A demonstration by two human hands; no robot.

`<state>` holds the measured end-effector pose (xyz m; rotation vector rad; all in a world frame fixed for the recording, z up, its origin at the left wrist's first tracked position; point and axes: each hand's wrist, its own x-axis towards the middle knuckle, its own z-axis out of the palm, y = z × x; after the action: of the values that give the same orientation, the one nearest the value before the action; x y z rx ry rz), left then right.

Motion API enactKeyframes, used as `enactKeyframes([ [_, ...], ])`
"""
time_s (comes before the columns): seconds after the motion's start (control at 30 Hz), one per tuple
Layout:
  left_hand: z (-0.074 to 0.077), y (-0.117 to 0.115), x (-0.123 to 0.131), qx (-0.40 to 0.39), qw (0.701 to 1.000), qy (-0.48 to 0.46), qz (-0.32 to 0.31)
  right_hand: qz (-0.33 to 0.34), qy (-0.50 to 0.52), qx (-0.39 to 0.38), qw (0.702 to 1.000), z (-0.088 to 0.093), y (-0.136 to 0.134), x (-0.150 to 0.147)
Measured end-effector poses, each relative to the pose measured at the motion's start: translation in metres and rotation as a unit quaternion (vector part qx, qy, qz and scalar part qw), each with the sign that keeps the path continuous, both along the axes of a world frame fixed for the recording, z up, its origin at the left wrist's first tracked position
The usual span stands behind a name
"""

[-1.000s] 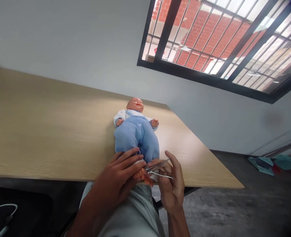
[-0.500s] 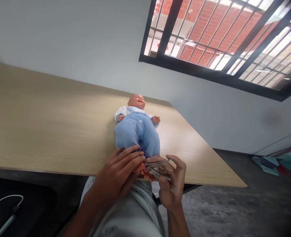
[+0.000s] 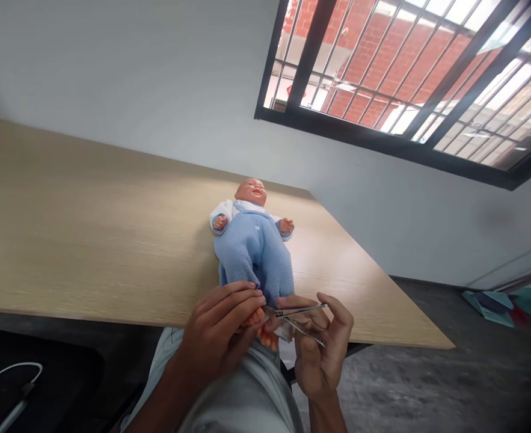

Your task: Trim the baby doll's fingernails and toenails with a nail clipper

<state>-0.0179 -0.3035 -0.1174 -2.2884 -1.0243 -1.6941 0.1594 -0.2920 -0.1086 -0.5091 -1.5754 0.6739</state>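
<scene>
A baby doll (image 3: pixel 258 243) in a blue and white fleece outfit lies on its back on the table, its feet at the near edge. My left hand (image 3: pixel 224 316) is wrapped round one doll foot (image 3: pixel 254 317), whose orange toes show past the fingertips. The other foot (image 3: pixel 269 338) sticks out just below. In my right hand (image 3: pixel 323 346) are metal nail clippers (image 3: pixel 302 310), levers spread apart between thumb and fingers, jaws pointing left at the toes. Whether the jaws touch a toe is unclear. A small pale, shiny patch shows under the clippers; its nature is unclear.
The wooden table (image 3: pixel 89 228) runs along the wall, its right corner jutting out over the grey floor. A barred window (image 3: pixel 382 72) is above. Teal folded items (image 3: pixel 491 307) lie on the floor at right. A black surface with a white cable (image 3: pixel 26 365) is at lower left.
My right hand and the nail clippers have shifted right, a little away from the toes. My left hand stays on the foot. The whole view has moved slightly.
</scene>
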Motion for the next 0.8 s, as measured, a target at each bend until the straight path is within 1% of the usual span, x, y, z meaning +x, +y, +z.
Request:
enactKeyframes([
  [0.1, -0.0044, -0.0011, 0.0059, 0.030, 0.999, -0.025, 0.008, -0.013, -0.036, 0.055, 0.998, 0.0030, -0.0033, 0.0018],
  [0.17, -0.0054, -0.0009, 0.0074, 0.038, 0.999, -0.036, 0.008, -0.010, -0.068, 0.079, 0.994, 0.0036, -0.0037, 0.0035],
  [0.27, -0.0044, -0.0001, 0.0071, 0.039, 0.998, -0.044, 0.006, 0.005, -0.091, 0.082, 0.992, 0.0035, -0.0027, 0.0063],
  [0.4, -0.0033, 0.0002, 0.0063, 0.037, 0.998, -0.043, 0.005, 0.007, -0.105, 0.087, 0.991, 0.0052, -0.0021, 0.0076],
  [0.57, -0.0039, 0.0007, 0.0062, 0.039, 0.998, -0.039, 0.008, 0.029, -0.098, 0.140, 0.985, 0.0069, -0.0014, 0.0052],
  [0.63, -0.0041, 0.0010, 0.0060, 0.037, 0.999, -0.038, 0.009, 0.033, -0.110, 0.159, 0.981, 0.0063, -0.0015, 0.0057],
  [0.8, -0.0053, 0.0005, 0.0054, 0.033, 0.999, -0.038, 0.006, 0.018, -0.152, 0.177, 0.972, 0.0049, -0.0040, 0.0092],
])
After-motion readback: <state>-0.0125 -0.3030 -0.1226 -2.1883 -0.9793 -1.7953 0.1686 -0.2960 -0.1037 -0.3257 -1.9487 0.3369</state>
